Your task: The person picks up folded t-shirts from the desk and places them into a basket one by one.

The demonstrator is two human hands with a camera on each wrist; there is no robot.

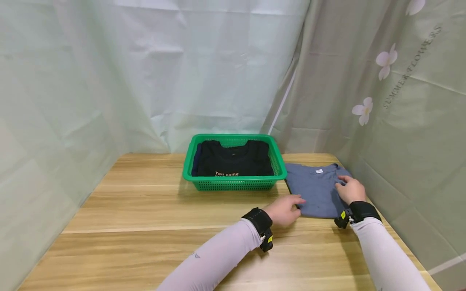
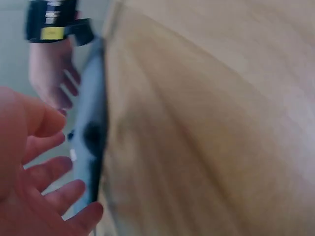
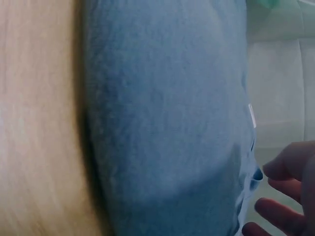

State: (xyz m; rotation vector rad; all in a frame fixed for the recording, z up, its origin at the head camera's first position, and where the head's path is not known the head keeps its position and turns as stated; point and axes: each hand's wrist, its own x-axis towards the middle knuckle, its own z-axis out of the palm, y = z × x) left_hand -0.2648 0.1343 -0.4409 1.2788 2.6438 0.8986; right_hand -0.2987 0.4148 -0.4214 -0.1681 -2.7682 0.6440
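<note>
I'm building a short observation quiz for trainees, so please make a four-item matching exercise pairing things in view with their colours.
1. Basket
2. Lettered shirt in the basket
3. Folded shirt beside the basket
4. Left sleeve

A. Blue-grey
B. Pale, nearly white
C. Green
D. Black

Pairs: 1-C, 2-D, 3-A, 4-B

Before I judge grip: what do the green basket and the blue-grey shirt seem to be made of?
Green basket: probably moulded plastic, smooth-looking, given its perforated walls and rounded rim. Blue-grey shirt: matte woven or knit fabric, judging by its soft folds; the fibre can't be told.
</note>
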